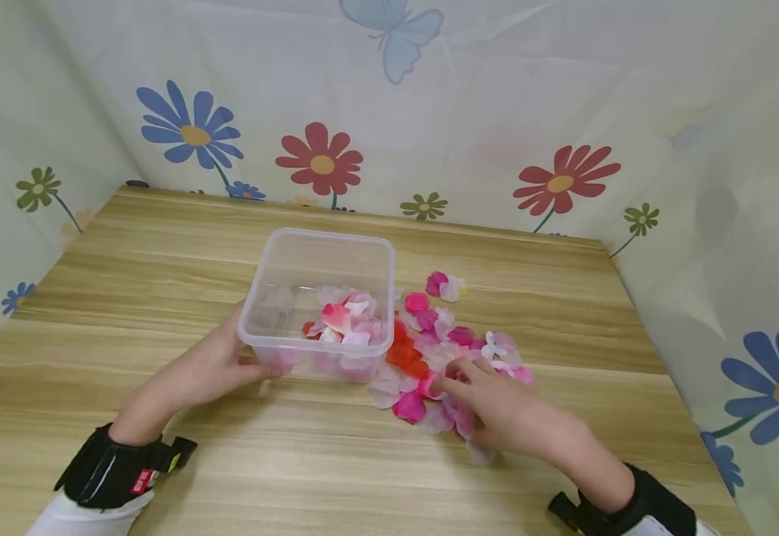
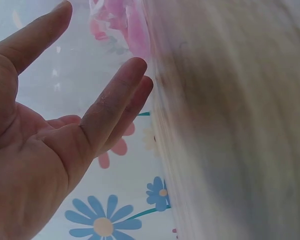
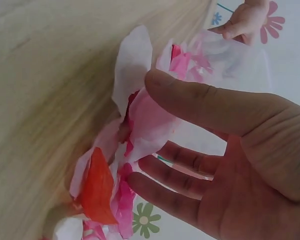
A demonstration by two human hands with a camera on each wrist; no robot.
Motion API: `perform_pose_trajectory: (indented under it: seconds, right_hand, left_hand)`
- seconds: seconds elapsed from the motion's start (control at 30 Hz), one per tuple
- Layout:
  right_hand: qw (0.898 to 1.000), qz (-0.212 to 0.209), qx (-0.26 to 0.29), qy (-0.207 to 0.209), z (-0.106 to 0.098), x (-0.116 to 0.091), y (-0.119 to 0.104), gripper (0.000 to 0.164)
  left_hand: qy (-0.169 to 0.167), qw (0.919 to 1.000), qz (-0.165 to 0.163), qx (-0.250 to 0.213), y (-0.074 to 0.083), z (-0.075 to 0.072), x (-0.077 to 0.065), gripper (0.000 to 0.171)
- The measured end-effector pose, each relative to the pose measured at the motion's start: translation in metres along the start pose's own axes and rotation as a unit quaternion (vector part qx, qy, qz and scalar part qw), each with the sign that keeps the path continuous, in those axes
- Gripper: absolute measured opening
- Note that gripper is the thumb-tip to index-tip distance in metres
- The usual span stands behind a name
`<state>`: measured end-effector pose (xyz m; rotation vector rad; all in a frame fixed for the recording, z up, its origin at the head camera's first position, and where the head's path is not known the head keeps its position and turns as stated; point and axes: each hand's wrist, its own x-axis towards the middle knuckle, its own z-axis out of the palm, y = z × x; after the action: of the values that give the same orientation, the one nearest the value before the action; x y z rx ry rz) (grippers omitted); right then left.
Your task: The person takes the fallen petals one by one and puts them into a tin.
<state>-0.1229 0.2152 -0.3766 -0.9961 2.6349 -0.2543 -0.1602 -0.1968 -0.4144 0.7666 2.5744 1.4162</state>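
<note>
A clear plastic container [image 1: 316, 236] stands on the table, with pink, white and red petals [image 1: 337, 318] inside. My left hand [image 1: 211, 365] rests against its left side, thumb along the near wall; the other fingers are partly hidden behind the container in the head view. To the right lies a loose pile of artificial petals [image 1: 408, 350] in pink, white and orange-red. My right hand [image 1: 497, 406] reaches into its near right side. In the right wrist view, the thumb [image 3: 170, 90] touches a pale pink petal [image 3: 150, 122], and the spread fingers [image 3: 170, 192] lie beside other petals.
The pile lies close against the container's right wall. A few petals [image 1: 446, 286] lie apart behind it. The wood-grain table [image 1: 161, 275] is bordered by a flower-printed cloth [image 1: 456, 134] at the back and sides. Black bands [image 1: 118, 473] circle both wrists.
</note>
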Motion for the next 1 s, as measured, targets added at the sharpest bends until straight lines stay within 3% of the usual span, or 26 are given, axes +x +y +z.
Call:
perform_pose_trajectory:
  seconds: [0.3, 0.6, 1.0]
  right_hand:
    - [1.000, 0.003, -0.002, 0.007, 0.007, 0.002, 0.001, 0.059]
    - [0.999, -0.014, -0.020, 0.036, 0.011, 0.005, 0.003, 0.050]
    - [0.999, -0.005, -0.011, 0.050, 0.014, 0.011, 0.004, 0.040]
  left_hand:
    - [0.005, 0.9998, -0.001, -0.017, 0.004, -0.001, 0.002, 0.106]
    - [0.014, 0.9999, -0.008, 0.000, 0.005, -0.002, 0.002, 0.100]
    - [0.014, 0.9999, -0.009, 0.000, 0.003, -0.002, 0.002, 0.101]
